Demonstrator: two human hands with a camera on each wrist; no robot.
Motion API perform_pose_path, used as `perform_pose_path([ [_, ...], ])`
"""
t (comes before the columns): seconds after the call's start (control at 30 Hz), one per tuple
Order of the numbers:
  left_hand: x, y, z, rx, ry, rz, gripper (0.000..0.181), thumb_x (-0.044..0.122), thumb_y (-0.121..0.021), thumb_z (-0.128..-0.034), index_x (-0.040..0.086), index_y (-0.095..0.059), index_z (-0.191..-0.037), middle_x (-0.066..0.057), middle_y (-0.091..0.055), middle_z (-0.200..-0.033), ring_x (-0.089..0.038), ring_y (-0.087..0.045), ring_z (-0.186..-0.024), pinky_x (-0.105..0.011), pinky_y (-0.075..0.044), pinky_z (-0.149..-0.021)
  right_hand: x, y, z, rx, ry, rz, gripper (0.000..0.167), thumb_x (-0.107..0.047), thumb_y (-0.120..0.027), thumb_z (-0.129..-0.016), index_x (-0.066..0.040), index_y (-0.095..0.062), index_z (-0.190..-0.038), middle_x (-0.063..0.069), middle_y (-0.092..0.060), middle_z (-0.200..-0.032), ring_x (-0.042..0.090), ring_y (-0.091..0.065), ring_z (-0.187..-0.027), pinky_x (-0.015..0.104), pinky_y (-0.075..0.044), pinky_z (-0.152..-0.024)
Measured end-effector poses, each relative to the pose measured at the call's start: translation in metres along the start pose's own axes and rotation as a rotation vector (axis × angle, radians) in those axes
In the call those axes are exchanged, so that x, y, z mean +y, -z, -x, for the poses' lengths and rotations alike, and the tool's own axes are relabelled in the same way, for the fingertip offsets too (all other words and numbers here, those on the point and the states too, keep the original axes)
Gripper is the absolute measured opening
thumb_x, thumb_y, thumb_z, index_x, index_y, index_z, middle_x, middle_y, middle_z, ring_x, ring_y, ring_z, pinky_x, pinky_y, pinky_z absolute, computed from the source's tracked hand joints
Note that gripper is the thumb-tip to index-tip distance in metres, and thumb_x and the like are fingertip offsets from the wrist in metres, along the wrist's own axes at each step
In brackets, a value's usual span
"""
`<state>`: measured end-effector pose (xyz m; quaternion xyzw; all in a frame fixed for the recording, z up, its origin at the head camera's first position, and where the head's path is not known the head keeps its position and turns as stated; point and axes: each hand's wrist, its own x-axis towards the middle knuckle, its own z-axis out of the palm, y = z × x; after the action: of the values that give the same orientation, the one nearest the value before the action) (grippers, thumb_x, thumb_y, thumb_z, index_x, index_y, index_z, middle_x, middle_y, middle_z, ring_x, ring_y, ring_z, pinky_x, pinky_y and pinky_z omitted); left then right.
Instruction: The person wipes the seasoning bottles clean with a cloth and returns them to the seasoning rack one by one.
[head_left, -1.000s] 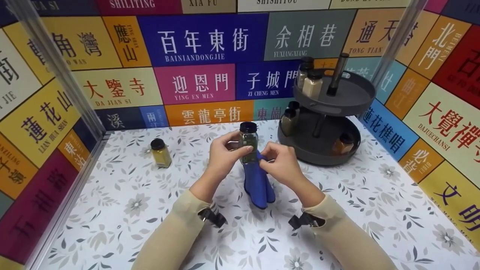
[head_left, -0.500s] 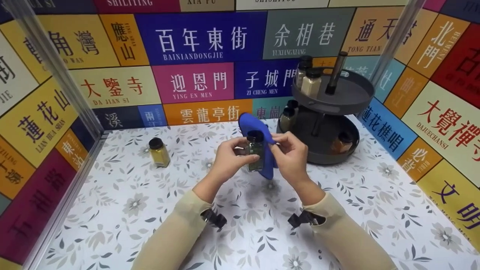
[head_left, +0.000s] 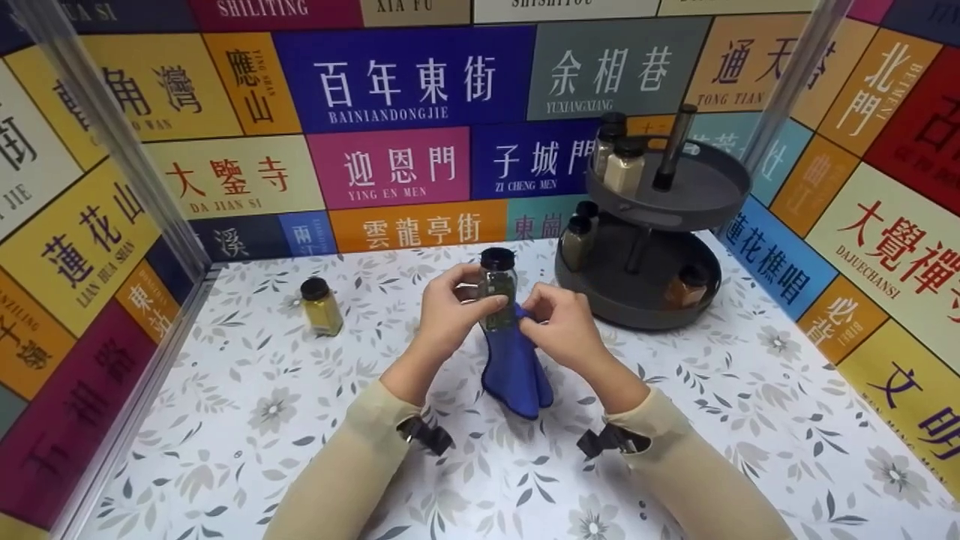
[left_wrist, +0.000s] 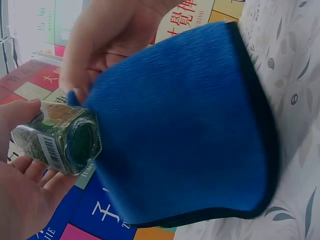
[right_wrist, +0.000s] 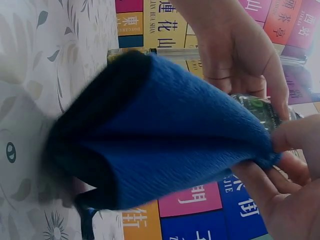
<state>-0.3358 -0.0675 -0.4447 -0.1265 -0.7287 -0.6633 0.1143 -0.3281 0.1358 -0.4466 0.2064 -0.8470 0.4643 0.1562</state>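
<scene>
My left hand [head_left: 450, 304] grips a clear glass spice jar [head_left: 498, 281] with a black lid, upright above the table. Dark green contents and a barcode label show on this jar [left_wrist: 55, 137] in the left wrist view. Just to its right, my right hand [head_left: 561, 322] pinches the edge of a blue cloth [head_left: 514, 371] between thumb and fingers. The cloth [right_wrist: 185, 135] hangs down in folds below the jar and close against it; its dark hem shows in both wrist views. From the head view I cannot tell whether cloth and glass touch.
A jar with yellow contents [head_left: 322, 307] stands on the floral-patterned table [head_left: 270, 450] at left. A dark two-tier round rack [head_left: 637, 300] stands at back right, holding several jars. Lettered panels [head_left: 405, 82] close off the back and sides.
The blue cloth swung up behind the jar half a second ago and now hangs down below it again. Both hands dipped right, then came back to nearly the same spot.
</scene>
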Motion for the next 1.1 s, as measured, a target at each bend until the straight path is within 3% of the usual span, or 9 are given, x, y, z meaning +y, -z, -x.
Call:
perform_pose_path([
  [0.1, 0.000, 0.000, 0.001, -0.007, 0.005, 0.013, 0.047, 0.015, -0.089, -0.0836, 0.004, -0.072, -0.126, -0.016, -0.074, -0.112, -0.027, -0.077, -0.100, -0.036, -0.064, -0.088, 0.001, 0.000, 0.000, -0.029, -0.007, 0.022, 0.011, -0.002, -0.073, -0.082, -0.012, -0.069, -0.082, 0.002, -0.078, -0.078, 0.011, -0.068, -0.065, 0.027, -0.054, -0.062],
  [0.17, -0.002, -0.001, 0.001, -0.024, 0.009, 0.010, 0.048, 0.016, -0.089, -0.0843, 0.004, -0.072, -0.127, -0.016, -0.073, -0.114, -0.027, -0.076, -0.099, -0.035, -0.064, -0.086, 0.001, 0.002, 0.000, 0.000, -0.008, -0.006, 0.012, 0.000, -0.073, -0.083, -0.011, -0.070, -0.082, 0.004, -0.078, -0.081, 0.013, -0.071, -0.069, 0.026, -0.056, -0.063],
  [0.27, -0.005, -0.004, 0.003, -0.064, 0.028, 0.008, 0.049, 0.018, -0.089, -0.0839, 0.005, -0.071, -0.128, -0.013, -0.072, -0.114, -0.024, -0.075, -0.098, -0.033, -0.063, -0.084, 0.001, 0.003, -0.001, 0.100, 0.000, -0.083, 0.010, 0.003, -0.072, -0.085, -0.007, -0.071, -0.083, 0.008, -0.080, -0.087, 0.016, -0.077, -0.078, 0.024, -0.060, -0.064],
  [0.43, -0.008, -0.010, 0.005, -0.152, 0.034, 0.016, 0.047, 0.017, -0.091, -0.0815, 0.009, -0.073, -0.124, -0.009, -0.072, -0.108, -0.018, -0.073, -0.090, -0.030, -0.062, -0.079, -0.001, 0.006, -0.002, 0.280, 0.075, -0.277, 0.007, 0.010, -0.074, -0.088, 0.003, -0.070, -0.089, 0.015, -0.080, -0.101, 0.020, -0.080, -0.096, 0.026, -0.065, -0.080],
  [0.6, -0.010, -0.014, 0.007, -0.175, 0.019, -0.018, 0.043, 0.019, -0.092, -0.0804, 0.013, -0.075, -0.120, -0.006, -0.072, -0.103, -0.017, -0.071, -0.084, -0.028, -0.059, -0.074, -0.003, 0.006, -0.002, 0.337, 0.165, -0.416, 0.007, 0.011, -0.073, -0.091, 0.008, -0.068, -0.095, 0.019, -0.079, -0.112, 0.026, -0.078, -0.107, 0.032, -0.063, -0.094],
  [0.7, -0.012, -0.015, 0.008, -0.149, 0.029, -0.027, 0.044, 0.019, -0.092, -0.0800, 0.013, -0.074, -0.120, -0.005, -0.073, -0.104, -0.018, -0.072, -0.086, -0.028, -0.060, -0.075, -0.003, 0.004, -0.001, 0.326, 0.142, -0.382, 0.007, 0.010, -0.074, -0.091, 0.006, -0.069, -0.095, 0.019, -0.079, -0.110, 0.023, -0.079, -0.106, 0.031, -0.064, -0.090],
  [0.87, -0.012, -0.015, 0.006, -0.096, 0.028, 0.006, 0.046, 0.016, -0.092, -0.0801, 0.008, -0.073, -0.121, -0.009, -0.073, -0.107, -0.018, -0.075, -0.090, -0.030, -0.063, -0.079, -0.004, 0.007, -0.003, 0.261, 0.065, -0.213, 0.011, 0.007, -0.078, -0.087, -0.002, -0.073, -0.090, 0.010, -0.079, -0.097, 0.019, -0.080, -0.093, 0.023, -0.064, -0.075],
  [1.1, -0.006, -0.007, 0.004, -0.003, 0.003, 0.041, 0.045, 0.013, -0.089, -0.0832, 0.002, -0.070, -0.123, -0.015, -0.073, -0.110, -0.021, -0.075, -0.093, -0.030, -0.063, -0.080, -0.002, 0.005, -0.001, 0.075, 0.060, -0.040, 0.011, 0.002, -0.076, -0.085, -0.007, -0.071, -0.084, 0.005, -0.079, -0.083, 0.013, -0.074, -0.074, 0.022, -0.059, -0.066],
])
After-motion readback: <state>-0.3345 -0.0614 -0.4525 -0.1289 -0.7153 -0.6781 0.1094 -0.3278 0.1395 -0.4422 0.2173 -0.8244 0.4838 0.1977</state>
